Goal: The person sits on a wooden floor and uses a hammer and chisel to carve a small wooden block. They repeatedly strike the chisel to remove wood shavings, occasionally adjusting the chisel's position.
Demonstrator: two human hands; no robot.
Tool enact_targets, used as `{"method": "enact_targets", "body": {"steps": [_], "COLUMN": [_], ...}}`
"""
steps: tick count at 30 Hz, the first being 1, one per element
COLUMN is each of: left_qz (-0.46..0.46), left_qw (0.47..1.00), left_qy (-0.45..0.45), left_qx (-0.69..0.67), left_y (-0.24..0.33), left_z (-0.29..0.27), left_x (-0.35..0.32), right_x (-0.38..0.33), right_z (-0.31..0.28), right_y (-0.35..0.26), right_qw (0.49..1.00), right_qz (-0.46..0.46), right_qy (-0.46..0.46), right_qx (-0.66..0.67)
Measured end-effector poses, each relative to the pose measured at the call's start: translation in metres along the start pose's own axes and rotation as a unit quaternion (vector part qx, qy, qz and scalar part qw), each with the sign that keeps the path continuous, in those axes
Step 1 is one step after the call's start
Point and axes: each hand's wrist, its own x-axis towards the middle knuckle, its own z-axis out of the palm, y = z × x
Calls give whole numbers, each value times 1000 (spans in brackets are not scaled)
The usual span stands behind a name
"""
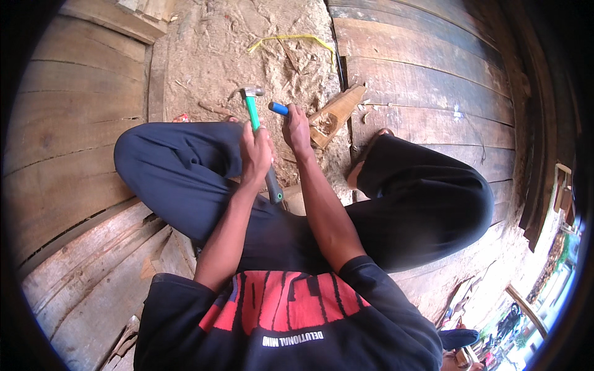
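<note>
Head view, centre: left hand (256, 151) wraps fingers round a hammer (253, 115), right hand (297, 128) round a blue handle (278, 108); carving the wooden block (345, 107) seems underway, next needing steady aim.

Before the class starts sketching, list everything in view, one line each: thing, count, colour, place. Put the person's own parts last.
Hammer: one, green and black handle, metal head, in the left grip
Blue-handled tool: one, working end not visible, in the right grip
Wooden block: one, brown with a hollow, beside the right grip
Yellow strip: one, on the ground, top centre
Red scrap: one, left of centre
Ground: one patch, brown, upper centre
Boards: several, brown, both sides
Clutter: uncountable, mixed colours, lower right
Shirt: one, black with red print, bottom centre
Trousers: one pair, dark, centre
Left grip: one, on the hammer
Right grip: one, around the blue handle
</note>
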Motion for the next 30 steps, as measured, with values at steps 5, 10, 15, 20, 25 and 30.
{"method": "enact_targets", "body": {"steps": [5, 10, 15, 20, 25, 30], "left_qz": [53, -40, -24, -46, -22, -12], "left_qw": [966, 992, 994, 995, 992, 972], "left_qy": [-18, -37, -34, -35, -55, -72], "left_qx": [251, 110, 105, 80, 115, 224], "left_y": [-8, -3, 5, 9, -9, 8], "left_z": [-6, 0, 6, 8, -1, 12], "left_x": [13, 9, 5, 3, 12, 13], "right_x": [0, 8, 30, 62, 75, 58], "right_z": [0, -7, -31, -69, -99, -117], "right_y": [3, 1, 2, -15, -4, 51], "right_qw": [1000, 998, 970, 959, 940, 911], "right_qz": [-9, 50, 204, 226, 225, 355], "right_qy": [13, 10, 56, 113, 162, 208], "right_qx": [4, 19, 123, 129, 201, -31]}}
